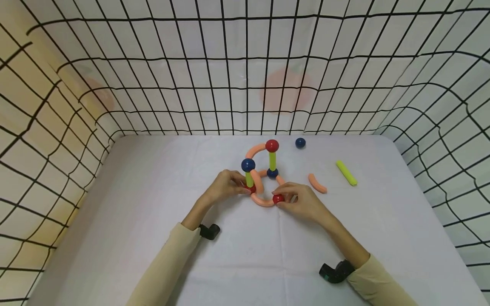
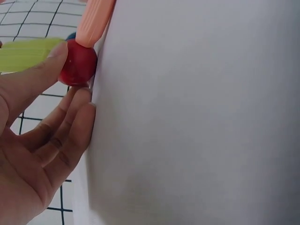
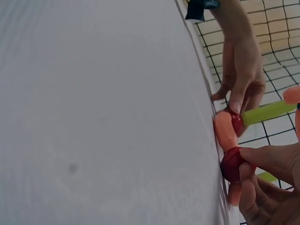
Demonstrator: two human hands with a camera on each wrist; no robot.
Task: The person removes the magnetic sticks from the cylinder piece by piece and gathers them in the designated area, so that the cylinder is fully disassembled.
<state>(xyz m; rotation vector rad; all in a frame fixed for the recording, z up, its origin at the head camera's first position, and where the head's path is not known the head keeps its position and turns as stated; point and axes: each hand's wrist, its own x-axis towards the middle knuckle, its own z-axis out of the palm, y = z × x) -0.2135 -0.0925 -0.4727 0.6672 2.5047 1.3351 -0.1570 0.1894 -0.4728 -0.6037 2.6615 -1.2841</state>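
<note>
Grid (image 1: pixel 246 59): back & sides of frame.
Bench (image 1: pixel 245 263): white, lower frame; no containers seen.
Build (image 1: pixel 257 182): ctr, rods + balls; prob. mid-assembly, next move likely needs L steady, R pressing joint.
L grip (image 1: pixel 227 185): pinching red ball (image 1: pixel 251 188), L upright's foot.
R grip (image 1: pixel 302 199): pinching front red ball (image 1: pixel 278 199).
Loose, R of ctr: green rod (image 1: pixel 346 173), pink rod (image 1: pixel 317 183), blue ball (image 1: pixel 300 143).
</note>
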